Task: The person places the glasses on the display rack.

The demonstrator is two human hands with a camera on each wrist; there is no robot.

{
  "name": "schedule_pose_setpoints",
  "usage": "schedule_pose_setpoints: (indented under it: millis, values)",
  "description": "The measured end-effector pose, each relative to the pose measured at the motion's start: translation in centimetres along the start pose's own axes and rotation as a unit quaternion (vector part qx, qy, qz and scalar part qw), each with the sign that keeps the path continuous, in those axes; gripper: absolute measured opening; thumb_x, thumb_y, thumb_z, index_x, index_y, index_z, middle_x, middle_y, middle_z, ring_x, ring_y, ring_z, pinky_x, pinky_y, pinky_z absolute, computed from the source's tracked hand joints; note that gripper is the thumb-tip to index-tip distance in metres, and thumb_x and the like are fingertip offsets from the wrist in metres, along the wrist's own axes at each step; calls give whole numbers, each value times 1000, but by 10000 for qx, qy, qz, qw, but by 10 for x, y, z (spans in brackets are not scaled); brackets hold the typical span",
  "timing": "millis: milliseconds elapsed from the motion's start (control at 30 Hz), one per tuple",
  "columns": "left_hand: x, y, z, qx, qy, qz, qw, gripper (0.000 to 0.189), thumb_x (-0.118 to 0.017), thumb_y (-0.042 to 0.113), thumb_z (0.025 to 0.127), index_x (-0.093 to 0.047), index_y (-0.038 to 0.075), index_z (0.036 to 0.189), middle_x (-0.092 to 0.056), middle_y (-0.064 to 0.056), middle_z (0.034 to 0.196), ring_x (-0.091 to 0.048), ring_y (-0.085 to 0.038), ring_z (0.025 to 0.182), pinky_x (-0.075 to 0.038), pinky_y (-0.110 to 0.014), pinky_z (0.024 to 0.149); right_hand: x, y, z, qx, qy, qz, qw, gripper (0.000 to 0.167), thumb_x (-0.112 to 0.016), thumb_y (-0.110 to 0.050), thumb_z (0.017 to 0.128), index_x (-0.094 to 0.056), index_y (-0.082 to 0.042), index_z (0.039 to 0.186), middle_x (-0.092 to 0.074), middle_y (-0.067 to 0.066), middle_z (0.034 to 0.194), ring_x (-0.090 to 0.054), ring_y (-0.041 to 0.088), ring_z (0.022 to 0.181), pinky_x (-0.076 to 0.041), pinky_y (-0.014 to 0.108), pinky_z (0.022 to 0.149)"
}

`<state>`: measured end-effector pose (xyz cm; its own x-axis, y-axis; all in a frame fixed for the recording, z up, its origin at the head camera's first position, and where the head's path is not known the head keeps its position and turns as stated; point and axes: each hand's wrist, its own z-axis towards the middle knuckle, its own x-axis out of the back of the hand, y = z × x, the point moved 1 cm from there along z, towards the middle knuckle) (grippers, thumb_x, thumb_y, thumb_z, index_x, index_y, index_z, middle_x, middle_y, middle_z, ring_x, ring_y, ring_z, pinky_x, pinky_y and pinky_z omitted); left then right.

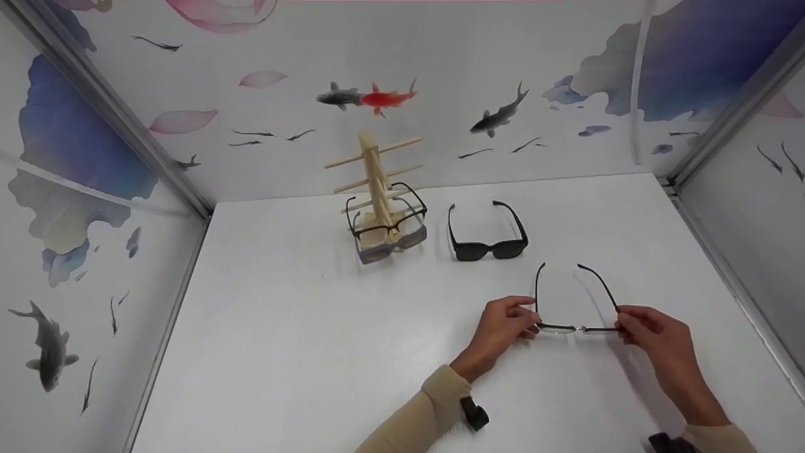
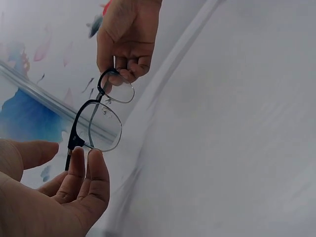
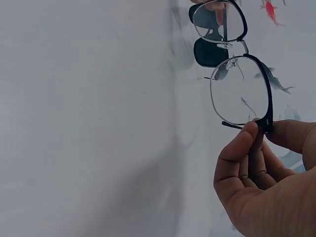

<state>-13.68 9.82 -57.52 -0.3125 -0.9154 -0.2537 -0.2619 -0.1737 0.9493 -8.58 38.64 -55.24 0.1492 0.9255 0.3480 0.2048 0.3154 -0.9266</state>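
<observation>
A pair of half-rim eyeglasses (image 1: 600,329) with black brow bars and clear lenses is held between both hands, its temples unfolded and pointing away from the person. My left hand (image 1: 503,324) holds the left corner by the hinge; in the left wrist view its fingertips (image 2: 96,160) touch the lower corner while the thumb stands a little apart. At the opposite corner, my right hand (image 1: 663,333) pinches the frame between thumb and fingers, as the right wrist view shows near the hinge (image 3: 266,123). Black sunglasses (image 1: 489,250) lie unfolded on the table beyond the hands.
A wooden display stand (image 1: 375,179) with crossbars rises near the back wall. Its low bars carry black-framed glasses (image 1: 391,228) and, beneath them, tinted glasses (image 1: 376,253). Painted panels (image 1: 440,56) enclose the white table (image 1: 283,352) at the back and both sides.
</observation>
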Motion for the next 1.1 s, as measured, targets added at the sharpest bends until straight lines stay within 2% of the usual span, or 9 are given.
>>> schedule_pose_setpoints:
  millis: [167,333,433,767,1100]
  values:
    - [6,5,-2,-157,-62,-9,9999,37,-75,7,103,-71,-5,137,-80,-6,97,-78,-21,87,-68,-37,83,-6,-6,-6,151,78,438,9989,29,-75,-13,107,-74,6,129,-81,4,100,-75,13,87,-65,20,76]
    - [11,12,-5,-275,-176,-69,9994,36,-74,8,104,-71,-4,138,-81,-10,99,-77,-19,88,-68,-33,83,-12,-12,-8,136,209,881,9958,21,-76,-8,105,-76,1,125,-81,3,98,-76,12,86,-64,19,75]
    - [15,17,-9,-315,-167,-36,9994,33,-74,8,105,-72,-1,137,-81,-14,102,-77,-20,89,-68,-33,83,-15,-17,-10,150,239,858,9959,21,-76,-8,105,-77,0,124,-81,3,98,-76,12,86,-64,19,76]
    - [28,28,-18,-330,-40,85,9994,31,-73,7,105,-73,1,135,-80,-10,98,-76,-17,87,-68,-34,84,-26,-32,-16,334,216,774,9962,23,-76,-9,105,-76,-1,127,-81,0,97,-76,13,85,-64,19,77]
    - [49,44,-25,-448,76,221,9987,33,-72,6,105,-72,0,137,-80,-10,98,-76,-17,88,-68,-33,84,-44,-49,-15,716,39,537,9960,29,-76,-9,106,-72,2,131,-81,5,100,-76,11,85,-64,20,77]
